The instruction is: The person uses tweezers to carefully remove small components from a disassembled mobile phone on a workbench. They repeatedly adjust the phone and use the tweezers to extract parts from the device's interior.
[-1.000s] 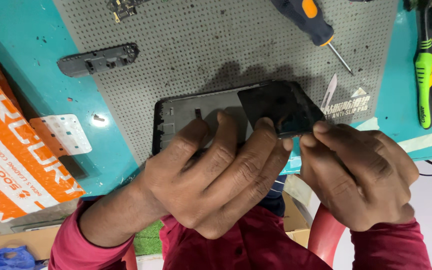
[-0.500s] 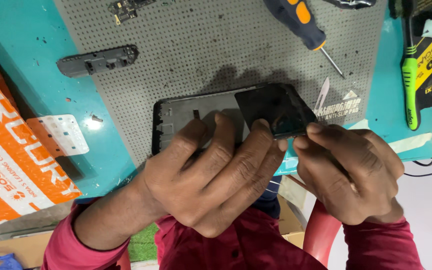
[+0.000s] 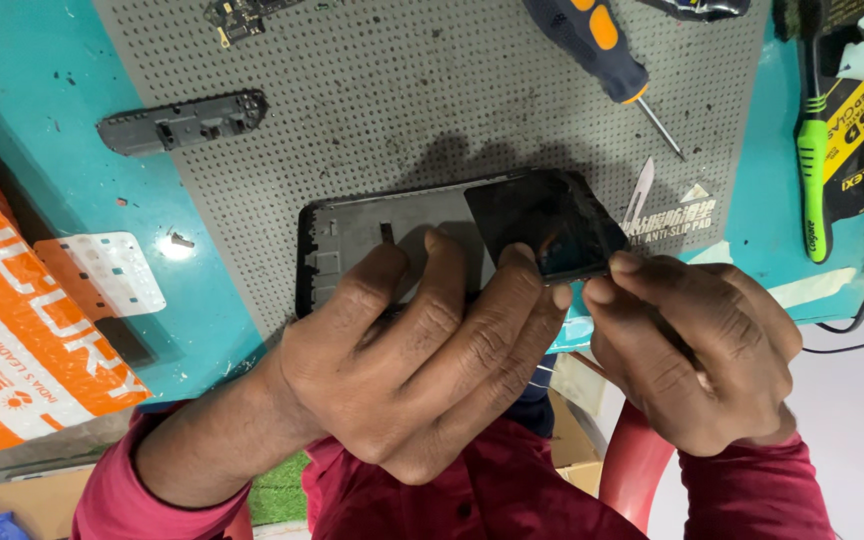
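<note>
Black and glossy, the phone screen panel (image 3: 549,225) sits tilted over the right end of the grey phone frame (image 3: 372,240), which lies on the perforated grey mat (image 3: 432,90). We see our left hand (image 3: 422,350) spread across the frame's near edge, its fingers (image 3: 512,290) pressing down on the frame and reaching the panel's near left edge. Our right hand (image 3: 692,350) is curled tight, with its fingers (image 3: 632,270) pinching the panel's near right corner. Both hands are therefore closed on the phone parts, neither one loose.

The panel's far edge and right edge are lifted off the frame, while the frame's left end lies bare on the mat. Just right of the panel rests a thin white pry blade (image 3: 640,190), and beyond it, far right, a screwdriver with an orange and blue handle (image 3: 602,40). Well to the left on the teal counter (image 3: 42,110) lies a dark plastic strip (image 3: 182,122), with a small white perforated piece (image 3: 102,275) nearer. An orange package (image 3: 12,330) fills the left edge. At the far right stands a green-handled tool (image 3: 812,170). Open mat stretches far of the frame; the near side drops off at the counter's edge.
</note>
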